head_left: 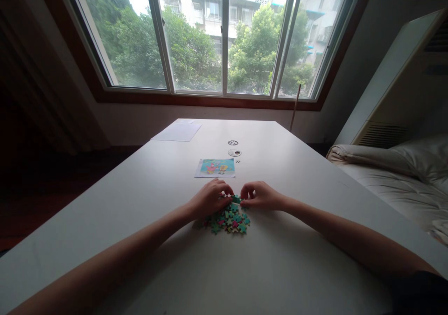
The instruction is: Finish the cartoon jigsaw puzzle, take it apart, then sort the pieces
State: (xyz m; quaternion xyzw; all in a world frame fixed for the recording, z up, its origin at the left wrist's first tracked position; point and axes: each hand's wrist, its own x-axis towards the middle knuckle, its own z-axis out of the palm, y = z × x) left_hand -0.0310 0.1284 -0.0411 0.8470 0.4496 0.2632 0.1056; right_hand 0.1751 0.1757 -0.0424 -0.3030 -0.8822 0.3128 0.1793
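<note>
Knobbed pieces (231,221) are lying heaped on the smooth white counter (297,165), while the left hand (212,197) and right hand (263,196), each grip pinched nearly closed, are holding a green piece (236,199) at their far edge, a rectangular sheet (217,167) lying beyond.

Bare hands (210,199), dark right sleeve (420,290)

Both hands (211,198) at jigsaw pieces (232,220)

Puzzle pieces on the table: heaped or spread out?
Mostly heaped: many puzzle pieces overlap in one small pile on the white table.
</note>
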